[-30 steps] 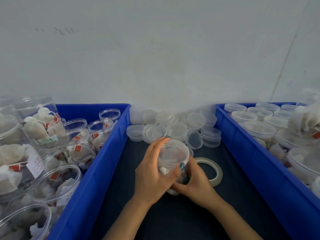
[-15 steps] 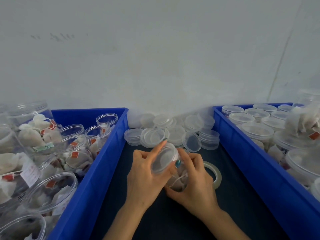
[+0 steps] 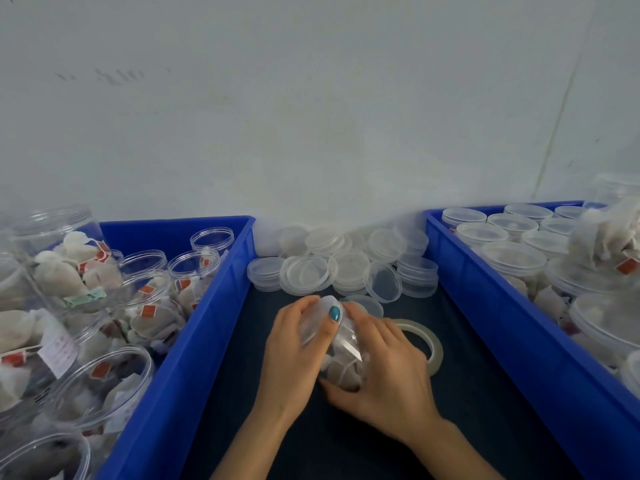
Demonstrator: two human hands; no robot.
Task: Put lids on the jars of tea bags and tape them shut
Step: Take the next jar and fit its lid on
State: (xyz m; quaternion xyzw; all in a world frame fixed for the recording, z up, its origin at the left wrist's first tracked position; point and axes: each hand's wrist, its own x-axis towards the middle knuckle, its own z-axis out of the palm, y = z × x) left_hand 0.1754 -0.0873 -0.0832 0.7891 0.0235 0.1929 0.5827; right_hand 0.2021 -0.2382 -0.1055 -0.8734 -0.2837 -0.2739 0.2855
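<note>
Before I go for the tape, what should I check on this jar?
1. Grip on jar: ok, left hand on its lid, right hand round its body.
2. Lid fully seated: cannot tell, hands hide the rim.
3. Reach to tape roll: ok, on the mat beside the right hand.
4. Loose tape end: cannot tell.
5. Hand free for tape: not ok, both hold the jar.

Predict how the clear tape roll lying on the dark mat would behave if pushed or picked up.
The tape roll lies flat on the dark mat, so a push would probably slide it, not roll it. It is a thin hollow ring, so likely light. Stood on edge, its round shape would probably let it roll away.
</note>
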